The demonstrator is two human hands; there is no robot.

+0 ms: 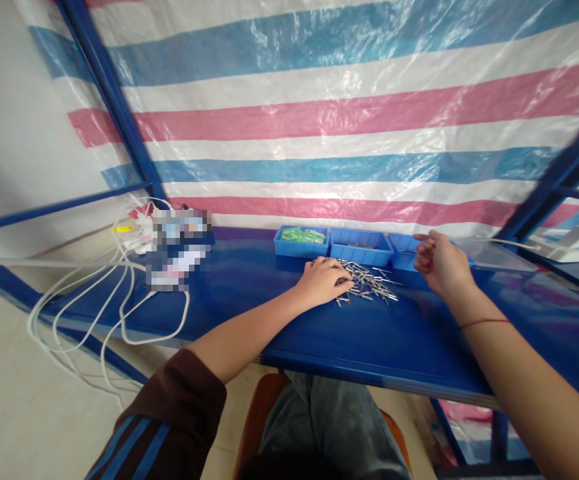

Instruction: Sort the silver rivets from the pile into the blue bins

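A loose pile of thin, silvery metal pins point(369, 281) lies on the blue tabletop. At its left edge rests my left hand point(322, 280), palm down, with the thumb and bent fingers apart and touching the pins. My right hand point(442, 263) is raised over the right blue bin point(402, 255), its fingers curled in. Whatever those fingers may hold is hidden or too small to see. To the left, the middle blue bin point(362, 255) has a few thin metal pieces in it. Green packets fill part of the left blue bin point(299, 249).
White cables point(129, 287) loop over the table's left end and hang down beside a blurred-out patch. A striped plastic sheet point(319, 120) covers the back, between blue metal posts point(114, 100). Near the right rear corner lies a clear plastic piece point(499, 257).
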